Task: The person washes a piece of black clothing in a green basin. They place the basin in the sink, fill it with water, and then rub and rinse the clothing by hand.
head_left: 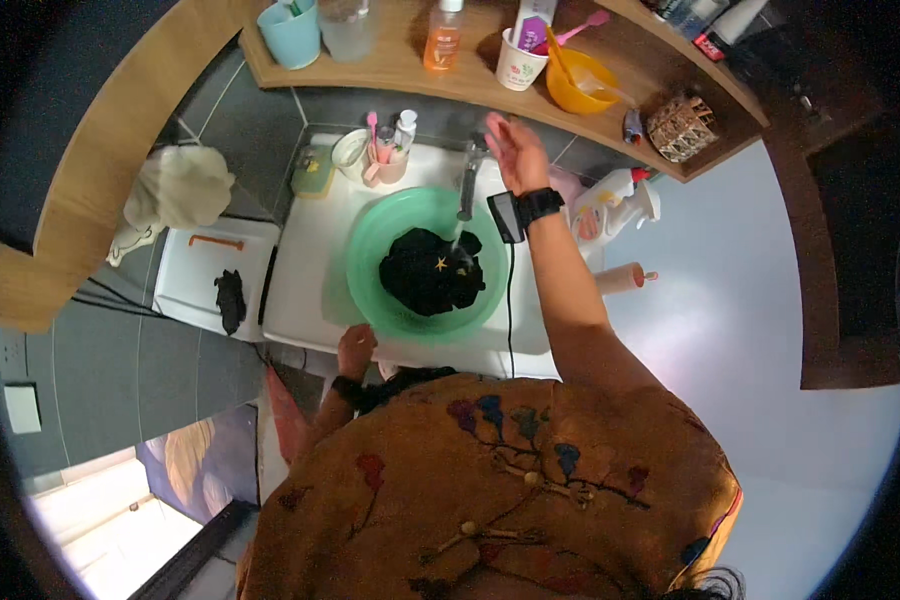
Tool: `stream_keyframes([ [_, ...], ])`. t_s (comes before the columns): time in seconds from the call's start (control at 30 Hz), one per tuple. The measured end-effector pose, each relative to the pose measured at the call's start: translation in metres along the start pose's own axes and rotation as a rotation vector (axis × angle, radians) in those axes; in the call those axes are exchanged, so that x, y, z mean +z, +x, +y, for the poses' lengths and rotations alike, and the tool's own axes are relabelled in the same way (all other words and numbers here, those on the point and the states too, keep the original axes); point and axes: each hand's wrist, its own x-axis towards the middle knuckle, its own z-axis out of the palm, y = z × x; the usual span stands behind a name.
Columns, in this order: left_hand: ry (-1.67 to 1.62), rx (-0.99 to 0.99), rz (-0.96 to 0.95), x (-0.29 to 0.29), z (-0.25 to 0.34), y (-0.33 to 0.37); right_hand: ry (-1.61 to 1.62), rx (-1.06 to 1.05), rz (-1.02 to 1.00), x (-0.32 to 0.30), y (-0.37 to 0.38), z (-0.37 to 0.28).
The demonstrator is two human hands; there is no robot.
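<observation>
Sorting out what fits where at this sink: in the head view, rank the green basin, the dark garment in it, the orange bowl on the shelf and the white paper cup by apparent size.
1. Green basin
2. Dark garment
3. Orange bowl
4. White paper cup

The shelf items sit farther away, so they may look smaller.

wooden shelf point(390, 72) | orange bowl point(582, 82) | spray bottle point(615, 203) | teal cup point(291, 35)

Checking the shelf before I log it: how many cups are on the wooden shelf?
2: a teal cup at the shelf's left end, and a white paper cup beside the yellow bowl. More may sit beyond the frame's top.
</observation>
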Motion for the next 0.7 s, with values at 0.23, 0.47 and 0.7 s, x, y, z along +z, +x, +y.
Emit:
stream_keyframes([
  [0.23,0.764,0.316,-0.051,-0.029,0.04,-0.04,-0.994,-0.329,-0.095,-0.02,0.01,0.033],
  [0.47,0.762,-0.085,0.247,-0.036,0.07,-0.069,-1.594,-0.468,-0.138,-0.02,-0.017,0.052],
  [0.7,0.238,0.016,0.211,-0.023,0.074,-0.081,-1.704,-0.448,-0.133,-0.019,-0.053,0.051],
])
